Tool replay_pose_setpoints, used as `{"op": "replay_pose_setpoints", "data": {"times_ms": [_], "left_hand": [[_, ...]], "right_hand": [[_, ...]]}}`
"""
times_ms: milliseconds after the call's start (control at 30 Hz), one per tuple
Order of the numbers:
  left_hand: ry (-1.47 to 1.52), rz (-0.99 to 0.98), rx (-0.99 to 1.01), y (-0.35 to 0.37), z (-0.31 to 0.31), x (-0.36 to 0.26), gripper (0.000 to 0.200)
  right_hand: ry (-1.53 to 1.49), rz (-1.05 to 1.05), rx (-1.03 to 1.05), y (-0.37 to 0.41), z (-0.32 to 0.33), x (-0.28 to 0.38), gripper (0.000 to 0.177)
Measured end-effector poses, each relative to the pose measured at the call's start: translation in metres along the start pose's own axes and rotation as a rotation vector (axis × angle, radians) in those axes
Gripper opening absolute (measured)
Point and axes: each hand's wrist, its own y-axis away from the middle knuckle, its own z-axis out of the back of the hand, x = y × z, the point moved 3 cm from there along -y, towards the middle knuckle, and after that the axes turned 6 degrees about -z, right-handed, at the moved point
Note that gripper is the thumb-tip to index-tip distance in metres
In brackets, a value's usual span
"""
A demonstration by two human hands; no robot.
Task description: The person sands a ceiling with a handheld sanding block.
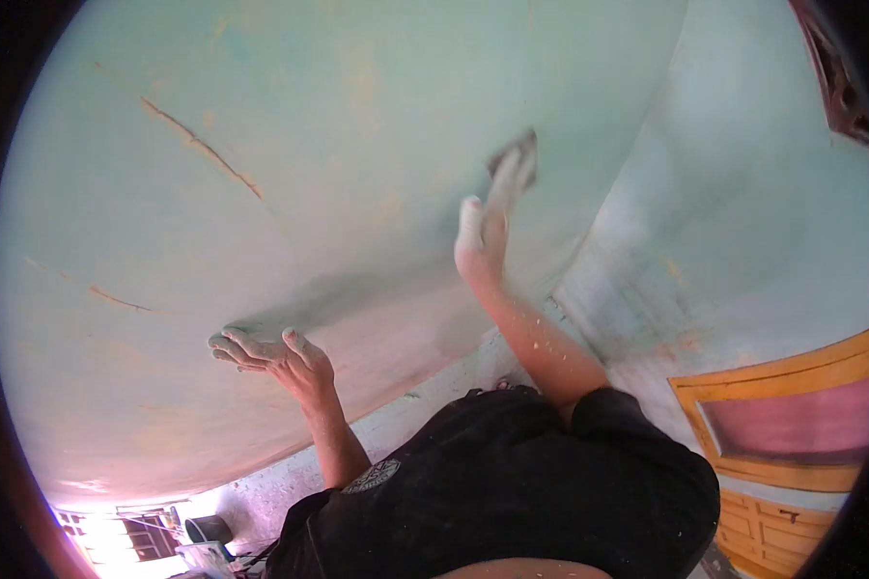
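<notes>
My right hand [492,217], whitened with dust and slightly blurred, is raised against the pale green wall [357,145]. Its fingers press a small dark sheet or pad [514,159] flat to the surface; what the pad is made of is too blurred to tell. Lower and to the left, my left hand [275,357] rests near the same wall, dusty, with its fingers spread and nothing in it. A long brown crack [203,147] runs across the wall at the upper left, and a shorter one [118,298] lies below it.
An orange-framed door [782,376] stands at the lower right. Above it, a dark framed object [835,87] hangs at the upper right edge. At the lower left are a bright barred window [150,536] and a dark bucket [209,529].
</notes>
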Motion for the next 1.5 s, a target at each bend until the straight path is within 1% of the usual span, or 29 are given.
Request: {"op": "replay_pose_setpoints", "data": {"times_ms": [33, 67, 133, 167, 233, 300, 333, 367, 467, 500, 533, 567, 633, 733, 767, 833, 867, 933, 967, 1033, 1067, 1133, 1167, 1233, 1267, 1333, 1367, 1433, 1500], "left_hand": [[-0.001, 0.023, -0.008, -0.001, -0.001, 0.0, 0.082], [-0.003, 0.048, -0.019, 0.0, 0.0, 0.002, 0.082], [0.013, 0.038, -0.017, 0.002, 0.001, 0.003, 0.082], [0.033, 0.041, -0.023, 0.002, 0.0, 0.004, 0.081], [0.036, 0.011, -0.007, 0.0, 0.005, 0.004, 0.08], [0.041, -0.009, 0.007, 0.001, 0.008, 0.008, 0.079], [0.05, -0.017, 0.025, 0.002, 0.008, 0.009, 0.078], [0.058, -0.027, 0.047, 0.002, 0.007, 0.008, 0.078], [0.014, -0.026, 0.042, 0.003, 0.005, 0.01, 0.079], [0.019, -0.044, 0.053, 0.002, 0.004, 0.009, 0.079], [0.016, -0.008, 0.034, 0.003, 0.002, 0.009, 0.079], [0.013, 0.03, 0.015, 0.003, 0.002, 0.008, 0.08], [0.017, 0.026, 0.021, 0.0, 0.003, 0.003, 0.08], [0.016, 0.005, 0.019, 0.001, 0.006, 0.006, 0.08], [0.022, -0.02, 0.015, 0.002, 0.004, 0.009, 0.08], [0.039, -0.015, 0.026, 0.003, 0.007, 0.013, 0.079], [0.056, -0.022, 0.049, 0.004, 0.007, 0.013, 0.079], [0.039, -0.016, 0.035, 0.003, 0.008, 0.012, 0.078], [0.024, -0.021, 0.037, 0.002, 0.007, 0.009, 0.078], [0.024, -0.008, 0.008, 0.002, 0.006, 0.005, 0.077], [0.02, 0.014, -0.021, 0.001, 0.005, 0.003, 0.077], [0.022, 0.012, -0.019, -0.003, 0.005, -0.004, 0.077], [0.017, 0.024, -0.027, -0.003, 0.006, -0.006, 0.078], [0.034, 0.025, -0.031, -0.003, 0.007, -0.007, 0.079], [0.054, 0.026, -0.039, -0.004, 0.006, -0.006, 0.08], [0.057, 0.043, -0.029, -0.003, 0.008, -0.006, 0.08], [0.064, 0.055, -0.006, -0.002, 0.008, -0.006, 0.08], [0.05, 0.041, -0.016, -0.002, 0.007, -0.004, 0.078], [0.034, 0.02, -0.01, -0.003, 0.006, -0.006, 0.077]], "right_hand": [[0.057, 0.103, 0.03, -0.011, 0.001, 0.017, 0.063], [0.057, 0.088, 0.023, -0.016, 0.001, 0.021, 0.063], [0.209, 0.242, 0.089, -0.026, 0.002, 0.027, 0.064], [0.205, 0.248, 0.081, -0.022, 0.003, 0.019, 0.064], [0.081, 0.011, 0.046, 0.001, 0.003, -0.024, 0.069], [0.07, -0.241, -0.085, 0.035, 0.002, -0.055, 0.067], [-0.019, -0.467, -0.125, 0.053, 0.0, -0.079, 0.066], [-0.108, -0.697, -0.164, 0.057, -0.001, -0.079, 0.066], [-0.164, -0.628, -0.182, 0.043, -0.011, -0.07, 0.067], [-0.164, -0.367, -0.125, 0.029, -0.011, -0.045, 0.067], [-0.156, -0.108, -0.069, 0.017, -0.01, -0.018, 0.067], [-0.15, -0.121, -0.087, 0.009, -0.006, 0.0, 0.067], [0.14, 0.057, 0.104, -0.001, -0.006, 0.027, 0.066], [0.238, 0.04, 0.086, 0.01, 0.002, -0.006, 0.065], [0.145, -0.027, -0.003, 0.022, 0.0, -0.038, 0.067], [0.044, -0.386, -0.155, 0.047, 0.004, -0.09, 0.068], [0.039, -0.371, -0.148, 0.051, 0.004, -0.095, 0.068], [-0.176, -0.76, -0.229, 0.059, 0.006, -0.111, 0.067], [-0.178, -0.755, -0.233, 0.051, 0.006, -0.104, 0.067], [-0.048, -0.354, -0.15, 0.025, 0.006, -0.055, 0.066], [-0.045, -0.359, -0.163, 0.018, 0.011, -0.038, 0.066], [0.03, -0.019, 0.076, 0.008, 0.013, -0.005, 0.064], [0.032, -0.026, 0.076, 0.008, 0.017, -0.011, 0.064], [0.249, 0.14, 0.122, 0.004, 0.021, -0.032, 0.061], [0.243, 0.147, 0.125, 0.007, 0.024, -0.047, 0.061], [0.102, -0.115, -0.081, 0.016, 0.034, -0.095, 0.058], [0.097, -0.105, -0.078, 0.024, 0.033, -0.117, 0.058], [-0.007, -0.546, -0.293, 0.04, 0.037, -0.161, 0.058], [-0.087, -0.519, -0.321, 0.026, 0.033, -0.145, 0.058]]}}
